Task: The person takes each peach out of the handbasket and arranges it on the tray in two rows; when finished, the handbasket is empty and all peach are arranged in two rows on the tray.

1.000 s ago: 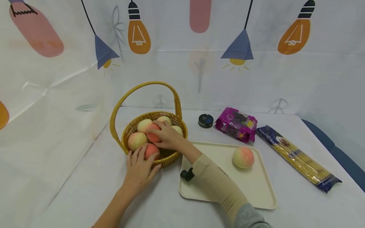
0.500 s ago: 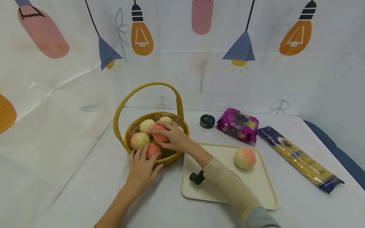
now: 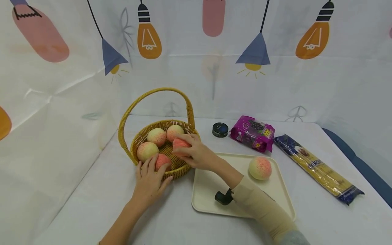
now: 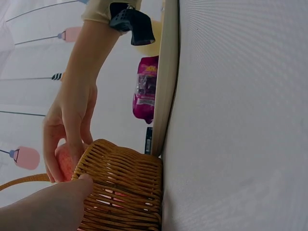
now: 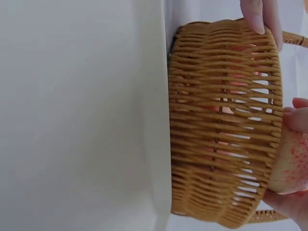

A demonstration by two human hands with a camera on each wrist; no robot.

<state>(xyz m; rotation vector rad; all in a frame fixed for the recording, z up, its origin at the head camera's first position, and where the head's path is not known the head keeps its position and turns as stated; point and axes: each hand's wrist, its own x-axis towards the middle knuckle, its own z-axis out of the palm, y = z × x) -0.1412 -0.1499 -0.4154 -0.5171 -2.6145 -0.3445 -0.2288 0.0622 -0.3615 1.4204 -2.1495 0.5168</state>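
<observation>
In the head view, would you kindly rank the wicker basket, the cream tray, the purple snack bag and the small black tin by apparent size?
1. Cream tray, largest.
2. Wicker basket, somewhat smaller, though its handle rises tall.
3. Purple snack bag.
4. Small black tin, smallest; it lies farther from the camera, but the gap is plain.

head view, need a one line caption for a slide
Right hand lifts a peach from the wicker basket while the left hand steadies its rim.
</observation>
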